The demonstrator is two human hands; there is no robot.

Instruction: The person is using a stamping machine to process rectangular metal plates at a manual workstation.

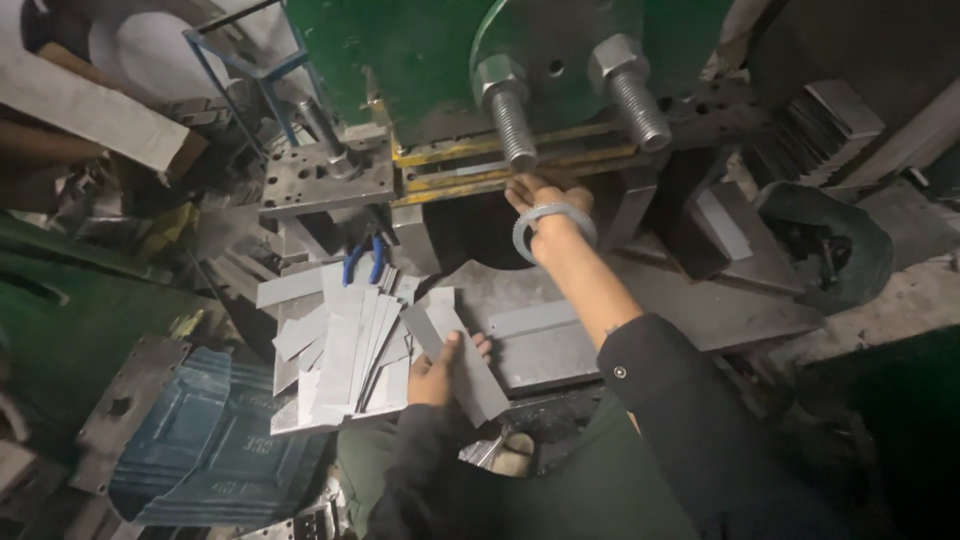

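A heap of grey metal strips point(335, 350) lies on the bench point(700, 310), my left hand point(440, 372) pinches one grey strip point(455, 350) beside it, and my right hand point(540, 200), bangle point(553, 225) on wrist, reaches under the green press point(420, 50), fingers' grip hidden.

The left hand point(440, 372) lies low and close to the body, thumb on top and fingers point(482, 345) curled in a grip. The right hand point(535, 195) is stretched far forward, arm straight, dark sleeve pushed up past the elbow
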